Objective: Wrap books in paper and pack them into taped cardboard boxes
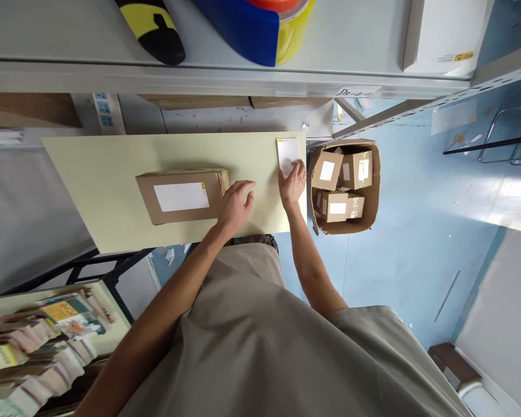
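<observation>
On the pale table top (pixel 108 174) lies a closed brown cardboard box (pixel 182 217) with a white label (pixel 181 197) on its face. My left hand (pixel 237 207) is at the right end of this box, fingers stretched toward the right and holding nothing. Whether it touches the cardboard I cannot tell. Near the table's right edge is a small white label stack or pad (pixel 287 150) with a yellow mark at its top corner. My right hand (pixel 292 185) has its bent fingers and thumb on the lower end of it, covering that end.
An open carton (pixel 375 191) holding several small labelled boxes stands beside the table's right edge. A grey shelf (pixel 226 78) crosses above the table's far side, bearing a blue-and-yellow tape roll (pixel 260 37) and a white box (pixel 438 37). Books (pixel 72 315) are piled at lower left.
</observation>
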`<state>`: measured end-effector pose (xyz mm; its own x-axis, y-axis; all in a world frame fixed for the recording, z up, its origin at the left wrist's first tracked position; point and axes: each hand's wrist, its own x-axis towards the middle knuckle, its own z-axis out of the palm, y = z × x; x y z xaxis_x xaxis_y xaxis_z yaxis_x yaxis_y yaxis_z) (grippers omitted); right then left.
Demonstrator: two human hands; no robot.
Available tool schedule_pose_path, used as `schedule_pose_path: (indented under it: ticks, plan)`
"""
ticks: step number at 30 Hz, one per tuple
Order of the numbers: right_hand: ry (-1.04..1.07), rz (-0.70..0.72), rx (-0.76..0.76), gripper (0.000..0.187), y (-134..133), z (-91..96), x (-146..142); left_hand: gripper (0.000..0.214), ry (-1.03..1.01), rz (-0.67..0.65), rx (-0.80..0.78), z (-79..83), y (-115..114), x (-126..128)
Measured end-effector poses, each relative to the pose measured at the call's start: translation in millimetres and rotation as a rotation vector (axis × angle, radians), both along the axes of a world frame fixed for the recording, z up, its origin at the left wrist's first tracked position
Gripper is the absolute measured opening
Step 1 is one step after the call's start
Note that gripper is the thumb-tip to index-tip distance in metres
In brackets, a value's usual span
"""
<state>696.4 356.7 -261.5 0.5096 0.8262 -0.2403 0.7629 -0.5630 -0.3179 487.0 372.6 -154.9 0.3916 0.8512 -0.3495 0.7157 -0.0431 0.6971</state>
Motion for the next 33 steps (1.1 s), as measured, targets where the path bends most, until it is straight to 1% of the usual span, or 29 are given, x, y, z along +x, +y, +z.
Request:
schedule_pose_path:
  ticks: [4, 9, 11, 13, 17, 21, 24, 26, 28, 29, 31, 33]
  plan:
    - [0.029, -0.039, 0.035, 0.043, 0, 1.4, -3, 0.041, 0.004, 0.003, 0.008, -0.2, -2, -1]
    - [0.039, -0.085, 0.062, 0.057, 6, 1.9, 0, 0.039, -0.002, 0.015, 0.022, 2.0, -1, 0]
    - [0.053, -0.092, 0.1, 0.058, 10, -0.9, 6, 0.038, -0.002, 0.025, 0.024, 2.6, 0, 0]
    - [0.073, -0.083, 0.131, 0.05, 14, -4.3, 15, 0.038, -0.002, 0.034, 0.017, 2.9, 2, 1]
    - [0.129, -0.046, 0.136, 0.032, 22, -9.0, 41, 0.037, 0.0, 0.051, -0.006, 4.1, 6, 1]
    - [0.296, 0.003, 0.174, 0.023, 25, -5.2, 66, 0.037, 0.001, 0.046, -0.02, 4.2, 10, -3]
    - [0.381, 0.05, 0.15, 0.021, 22, 8.1, 77, 0.038, -0.012, 0.025, -0.031, 0.5, 13, -5]
    - [0.426, 0.112, 0.13, 0.028, 18, 23.2, 80, 0.039, -0.006, 0.003, -0.046, -4.0, 17, -4]
    - [0.477, 0.21, 0.147, 0.034, 13, 42.6, 82, 0.041, 0.011, -0.023, -0.06, -9.3, 22, 2]
    - [0.489, 0.27, 0.165, 0.034, 9, 53.3, 83, 0.043, 0.019, -0.039, -0.063, -12.1, 25, 6]
    - [0.46, 0.395, 0.188, 0.028, 1, 74.9, 85, 0.047, 0.033, -0.084, -0.063, -17.7, 31, 17]
    - [0.368, 0.502, 0.167, 0.022, -9, 93.7, 88, 0.052, 0.053, -0.159, -0.06, -23.7, 37, 31]
